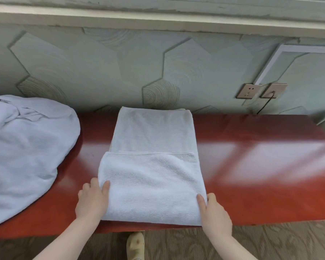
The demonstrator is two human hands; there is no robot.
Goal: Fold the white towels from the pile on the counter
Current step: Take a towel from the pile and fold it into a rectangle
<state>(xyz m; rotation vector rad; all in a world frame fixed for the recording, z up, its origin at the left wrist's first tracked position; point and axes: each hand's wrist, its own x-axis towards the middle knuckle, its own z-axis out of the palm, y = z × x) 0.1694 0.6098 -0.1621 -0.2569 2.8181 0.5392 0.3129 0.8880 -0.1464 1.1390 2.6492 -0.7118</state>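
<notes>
- White towel (150, 166) lies mid-worktop (251, 166), long axis running away from me toward the wall, near third already folded over.
- My left hand (92, 201) and right hand (214, 212) pinch its near fold's side edges, thumbs on top; the next fold goes straight forward.
- Unfolded pile (26, 147) sits left, nearer my left hand.

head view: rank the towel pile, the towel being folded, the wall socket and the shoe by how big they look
1. towel pile, cut off at the left edge
2. towel being folded
3. shoe and wall socket look alike; the shoe is partly hidden, so unranked
</notes>
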